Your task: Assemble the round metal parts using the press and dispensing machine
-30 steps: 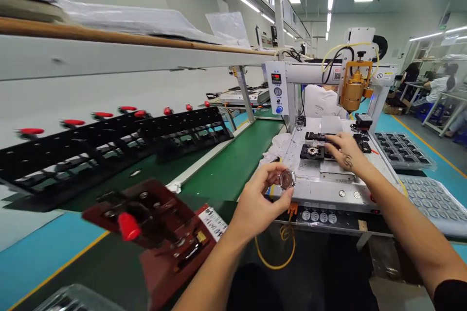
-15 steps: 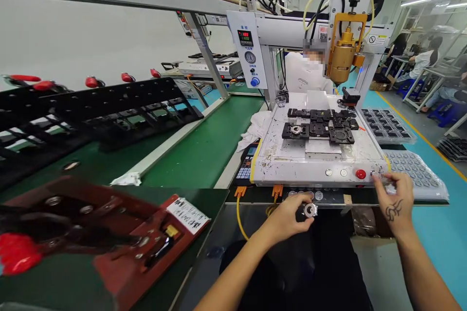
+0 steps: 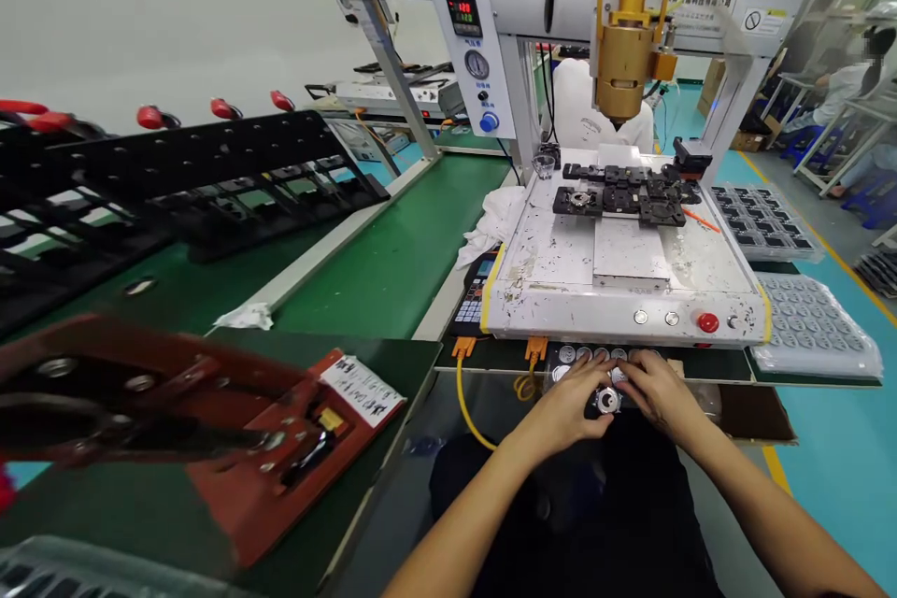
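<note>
My left hand (image 3: 571,404) pinches a small round metal ring part (image 3: 608,400), held in front of the machine's lower edge. Beside it, my right hand (image 3: 659,390) has bent fingers close to the left fingertips, over a clear tray of round silver discs (image 3: 566,354). Whatever lies under the right fingertips is hidden. Beyond both hands stands a white bench-top machine (image 3: 547,308) with a gold-coloured head (image 3: 623,65). A black fixture (image 3: 662,210) rests on its bed, with a similar round metal part (image 3: 580,199) in its left section.
To the left sits a red-brown toggle press (image 3: 245,486) on a dark green bench. Behind it runs a green conveyor belt (image 3: 392,243). A red button (image 3: 707,322) is on the machine's front. Trays of parts (image 3: 817,322) lie right. A person (image 3: 581,103) is behind the machine.
My right hand has left the knob on the machine's front and come left beside my left hand. The black fixture has slid back, and the gold head has shifted left. The view has tilted.
</note>
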`<state>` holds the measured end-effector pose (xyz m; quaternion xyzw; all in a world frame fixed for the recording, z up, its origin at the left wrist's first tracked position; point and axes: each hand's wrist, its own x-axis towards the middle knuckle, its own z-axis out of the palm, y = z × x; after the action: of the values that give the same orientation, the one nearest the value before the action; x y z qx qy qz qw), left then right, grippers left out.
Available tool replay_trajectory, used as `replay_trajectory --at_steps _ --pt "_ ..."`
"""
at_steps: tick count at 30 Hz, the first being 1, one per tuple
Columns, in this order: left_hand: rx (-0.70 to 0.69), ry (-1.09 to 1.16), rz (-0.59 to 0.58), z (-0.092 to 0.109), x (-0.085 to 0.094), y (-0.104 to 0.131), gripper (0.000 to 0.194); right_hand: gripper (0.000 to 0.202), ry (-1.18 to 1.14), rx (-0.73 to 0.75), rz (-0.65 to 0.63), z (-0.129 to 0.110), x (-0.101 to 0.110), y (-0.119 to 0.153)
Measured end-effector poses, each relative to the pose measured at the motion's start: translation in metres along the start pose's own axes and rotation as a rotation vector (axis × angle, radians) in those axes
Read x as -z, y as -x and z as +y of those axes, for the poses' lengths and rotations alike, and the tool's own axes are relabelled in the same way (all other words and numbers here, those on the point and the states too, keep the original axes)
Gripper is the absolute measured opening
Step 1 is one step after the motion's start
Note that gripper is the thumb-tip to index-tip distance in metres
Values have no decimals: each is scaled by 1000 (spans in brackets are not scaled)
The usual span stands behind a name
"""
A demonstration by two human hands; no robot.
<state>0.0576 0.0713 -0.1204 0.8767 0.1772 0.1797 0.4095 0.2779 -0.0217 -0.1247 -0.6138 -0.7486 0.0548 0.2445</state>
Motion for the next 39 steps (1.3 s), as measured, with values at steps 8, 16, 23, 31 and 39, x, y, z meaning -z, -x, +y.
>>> replay_trajectory --at_steps 8,16,23,31,39 --pt "46 69 -33 -1 9 -5 40 31 55 167 192 6 -32 20" --pt "45 11 95 -3 -8 -16 38 12 -285 -139 306 -3 5 71" --pt "51 -18 226 6 -9 -23 37 34 -748 -680 301 -18 45 56" --pt "339 768 345 58 13 18 41 40 -919 -646 193 -61 58 22" --pt "534 1126 406 86 29 44 57 40 -1227 -683 44 -74 56 -3"
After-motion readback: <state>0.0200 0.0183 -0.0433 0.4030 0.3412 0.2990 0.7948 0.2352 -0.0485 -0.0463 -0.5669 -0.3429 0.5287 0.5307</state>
